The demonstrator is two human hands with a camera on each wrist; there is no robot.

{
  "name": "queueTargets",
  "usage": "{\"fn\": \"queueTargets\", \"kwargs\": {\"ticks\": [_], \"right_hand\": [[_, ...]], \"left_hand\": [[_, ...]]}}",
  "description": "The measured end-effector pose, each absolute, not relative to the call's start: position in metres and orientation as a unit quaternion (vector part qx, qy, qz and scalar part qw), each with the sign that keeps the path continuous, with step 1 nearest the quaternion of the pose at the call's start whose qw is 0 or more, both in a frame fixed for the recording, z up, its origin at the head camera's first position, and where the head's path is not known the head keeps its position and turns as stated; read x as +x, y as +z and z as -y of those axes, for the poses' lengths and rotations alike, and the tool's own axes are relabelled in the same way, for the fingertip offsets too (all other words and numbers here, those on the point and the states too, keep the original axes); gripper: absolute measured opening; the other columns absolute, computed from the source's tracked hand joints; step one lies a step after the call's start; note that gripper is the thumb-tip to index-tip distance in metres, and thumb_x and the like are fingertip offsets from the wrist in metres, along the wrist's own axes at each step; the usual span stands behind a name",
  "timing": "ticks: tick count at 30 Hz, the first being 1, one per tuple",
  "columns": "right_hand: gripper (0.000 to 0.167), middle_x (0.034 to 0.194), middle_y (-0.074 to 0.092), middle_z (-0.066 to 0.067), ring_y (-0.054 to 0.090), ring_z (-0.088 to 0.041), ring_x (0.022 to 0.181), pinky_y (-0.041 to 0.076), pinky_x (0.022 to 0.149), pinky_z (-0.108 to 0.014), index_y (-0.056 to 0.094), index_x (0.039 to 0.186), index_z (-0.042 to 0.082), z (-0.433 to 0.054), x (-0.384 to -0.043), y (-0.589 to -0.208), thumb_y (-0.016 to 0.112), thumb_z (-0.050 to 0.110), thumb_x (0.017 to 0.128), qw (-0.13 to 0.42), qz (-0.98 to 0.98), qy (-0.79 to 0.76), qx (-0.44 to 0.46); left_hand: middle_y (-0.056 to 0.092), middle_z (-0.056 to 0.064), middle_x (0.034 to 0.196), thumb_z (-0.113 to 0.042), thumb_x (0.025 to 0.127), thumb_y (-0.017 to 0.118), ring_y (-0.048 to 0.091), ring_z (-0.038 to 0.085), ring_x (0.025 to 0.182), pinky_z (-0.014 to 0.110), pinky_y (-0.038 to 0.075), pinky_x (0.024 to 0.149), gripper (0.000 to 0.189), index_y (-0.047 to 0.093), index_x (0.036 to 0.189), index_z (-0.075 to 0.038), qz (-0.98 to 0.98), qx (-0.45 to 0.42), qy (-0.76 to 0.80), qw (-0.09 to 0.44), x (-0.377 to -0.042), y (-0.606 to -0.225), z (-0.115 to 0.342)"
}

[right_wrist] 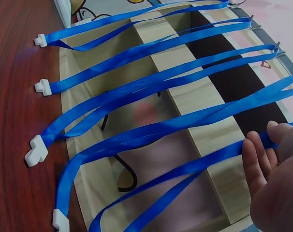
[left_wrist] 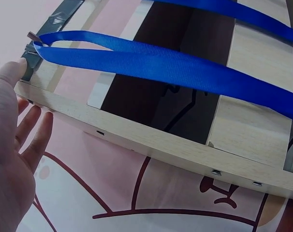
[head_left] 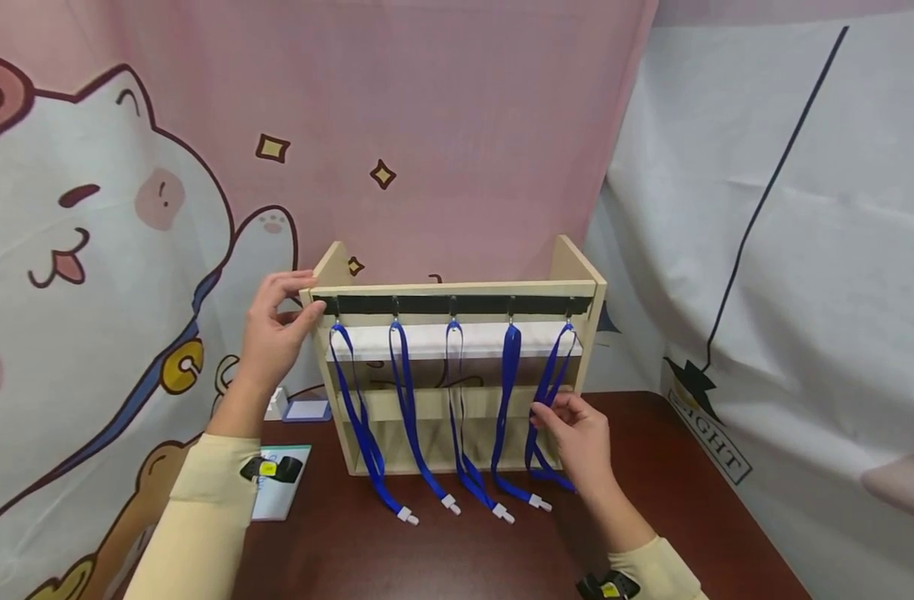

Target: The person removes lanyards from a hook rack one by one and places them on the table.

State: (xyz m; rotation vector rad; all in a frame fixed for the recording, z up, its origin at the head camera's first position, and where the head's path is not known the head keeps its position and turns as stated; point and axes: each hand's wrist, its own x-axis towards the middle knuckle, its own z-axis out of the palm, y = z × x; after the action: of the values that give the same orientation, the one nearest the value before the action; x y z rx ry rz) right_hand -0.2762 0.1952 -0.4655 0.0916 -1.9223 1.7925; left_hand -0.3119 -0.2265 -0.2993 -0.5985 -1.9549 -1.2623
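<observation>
A light wooden rack [head_left: 457, 289] stands on the table, a black strip [head_left: 427, 305] along its top front board. Several blue lanyards with white clips hang from small hooks on the strip. My left hand [head_left: 275, 329] holds the rack's upper left corner, the thumb on the end of the strip and the fingers around the side panel. Nearest to it hangs the leftmost lanyard [left_wrist: 137, 63]. My right hand [head_left: 576, 433] pinches the rightmost lanyard [right_wrist: 219, 157] partway down between thumb and fingers. That lanyard's lower end is hidden behind the hand in the head view.
On the dark brown table [head_left: 397, 550], a white and green card or pad [head_left: 280, 492] lies left of the rack. A blue-edged flat holder [head_left: 307, 410] sits behind it. Printed cloth curtains [head_left: 464, 125] hang close behind and at both sides.
</observation>
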Motion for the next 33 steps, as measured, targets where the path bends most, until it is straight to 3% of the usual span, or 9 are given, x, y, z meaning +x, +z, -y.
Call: {"fn": "queueTargets", "kwargs": {"ticks": [5, 11, 20, 33], "right_hand": [[0.016, 0.086, 0.079, -0.021, 0.079, -0.020, 0.071, 0.066, 0.078, -0.030, 0.071, 0.103, -0.012, -0.197, -0.275, -0.466, 0.080, 0.001, 0.100, 0.224, 0.684, 0.693, 0.049], [0.011, 0.093, 0.083, -0.014, 0.080, -0.021, 0.072, 0.066, 0.078, -0.034, 0.073, 0.107, -0.008, -0.202, -0.275, -0.466, 0.078, 0.001, 0.102, 0.211, 0.673, 0.706, 0.063], [0.021, 0.090, 0.082, -0.018, 0.081, -0.019, 0.077, 0.064, 0.084, -0.027, 0.076, 0.106, -0.009, -0.215, -0.273, -0.456, 0.081, 0.011, 0.103, 0.214, 0.712, 0.666, 0.065], [0.025, 0.108, 0.081, -0.026, 0.082, -0.015, 0.093, 0.061, 0.092, -0.024, 0.076, 0.124, -0.009, -0.234, -0.268, -0.423, 0.072, 0.010, 0.109, 0.238, 0.725, 0.637, 0.113]], "left_hand": [[0.058, 0.020, 0.150, 0.001, 0.105, 0.072, 0.054, 0.010, 0.120, 0.018, 0.051, 0.087, 0.032, 0.067, 0.136, 0.007, 0.756, -0.232, -0.494, 0.361, -0.309, -0.299, 0.227], [0.059, 0.018, 0.150, 0.001, 0.105, 0.072, 0.055, 0.011, 0.120, 0.018, 0.052, 0.087, 0.032, 0.068, 0.136, 0.006, 0.752, -0.233, -0.497, 0.365, -0.311, -0.299, 0.228], [0.058, 0.011, 0.153, -0.002, 0.105, 0.073, 0.054, 0.013, 0.122, 0.018, 0.052, 0.087, 0.034, 0.069, 0.139, 0.000, 0.760, -0.222, -0.488, 0.367, -0.337, -0.317, 0.242], [0.058, 0.020, 0.151, 0.002, 0.105, 0.072, 0.054, 0.011, 0.118, 0.017, 0.051, 0.086, 0.033, 0.067, 0.137, 0.006, 0.756, -0.239, -0.489, 0.364, -0.312, -0.300, 0.226]]}}
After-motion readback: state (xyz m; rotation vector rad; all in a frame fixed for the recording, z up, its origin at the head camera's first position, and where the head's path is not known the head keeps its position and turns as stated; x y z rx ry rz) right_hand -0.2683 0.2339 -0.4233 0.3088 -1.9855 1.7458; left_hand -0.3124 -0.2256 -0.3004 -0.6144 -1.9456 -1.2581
